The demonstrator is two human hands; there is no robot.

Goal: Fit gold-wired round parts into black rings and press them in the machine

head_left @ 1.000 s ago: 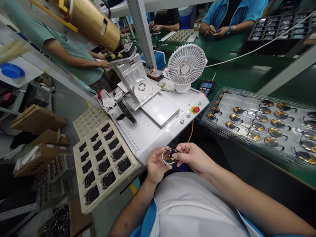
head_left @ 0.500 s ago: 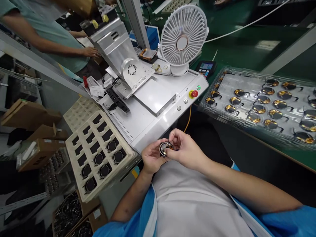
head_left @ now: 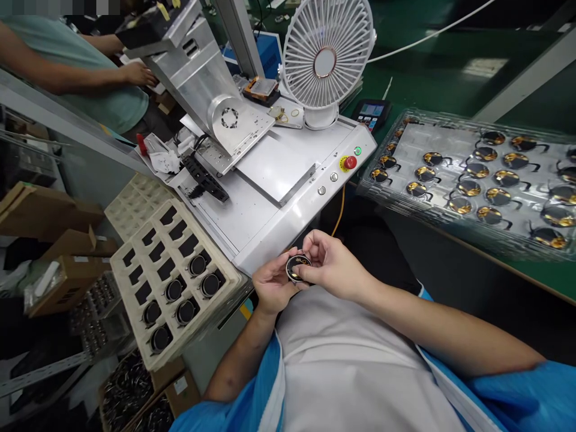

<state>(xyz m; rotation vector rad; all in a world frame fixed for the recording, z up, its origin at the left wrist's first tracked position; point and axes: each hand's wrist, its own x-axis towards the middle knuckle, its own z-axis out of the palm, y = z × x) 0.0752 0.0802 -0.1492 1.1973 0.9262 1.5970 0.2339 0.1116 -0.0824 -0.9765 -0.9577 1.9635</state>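
Observation:
A round watch case (head_left: 296,269) with a metal rim, black and gold inside, is held in front of my body. My left hand (head_left: 273,283) is closed around its left and lower edge. From the right, my right hand (head_left: 330,264) reaches over it, its thumb on the inner face and its bent fingers at the far rim. The right hand's fingertips partly cover the case. Left of my hands, a beige tray (head_left: 128,291) carries several similar black watch cases (head_left: 186,311) in its cutouts.
A white machine (head_left: 270,225) with a red stop button (head_left: 350,162) stands ahead, with a white fan (head_left: 326,60) on it. At right, a clear plastic tray (head_left: 405,135) carries several round black-and-gold parts with cables (head_left: 507,178). Across the bench is another person's hand (head_left: 137,73).
The view has shifted slightly, so the bench appears further left and up. The case's inner face now looks darker and flatter, with the right thumb still on it.

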